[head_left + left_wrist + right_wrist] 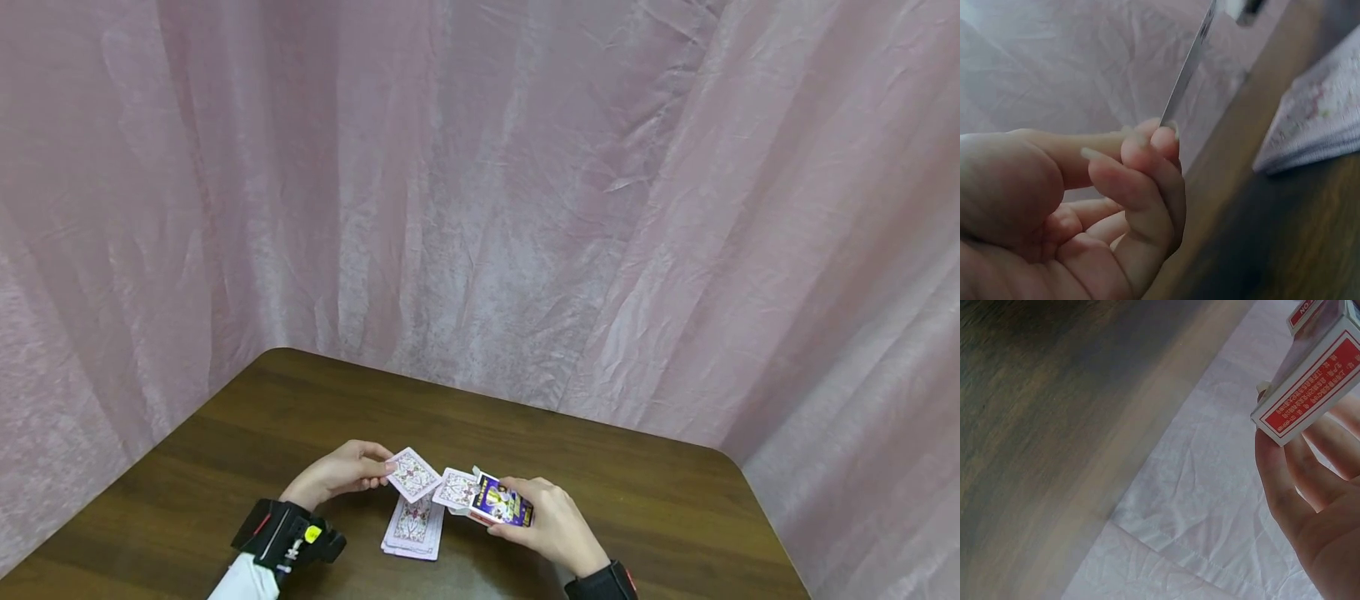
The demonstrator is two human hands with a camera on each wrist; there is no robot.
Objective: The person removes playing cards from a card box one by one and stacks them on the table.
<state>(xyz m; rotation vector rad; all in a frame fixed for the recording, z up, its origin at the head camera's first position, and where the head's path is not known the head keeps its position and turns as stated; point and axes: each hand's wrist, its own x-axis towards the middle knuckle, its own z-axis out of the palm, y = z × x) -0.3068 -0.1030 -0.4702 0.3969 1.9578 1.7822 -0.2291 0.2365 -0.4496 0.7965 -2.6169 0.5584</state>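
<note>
The left hand [341, 475] pinches a white, floral-backed paper card [413, 474]; only the left wrist view shows its thin edge. The right hand [551, 521] grips one purple-fronted cardboard box [502, 502], a second patterned card [455, 488] jutting leftward from it. Only the right wrist view shows rows of print on its red panel [1310, 384]. Between the hands, one loose card stack [412, 533] lies on the brown wooden table [637, 492].

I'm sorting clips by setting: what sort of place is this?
Probably a screened-off indoor filming spot: a pink crushed-velvet-like curtain hangs behind the wood-grain table, and the person wears black wrist gear. The wider room isn't shown.
</note>
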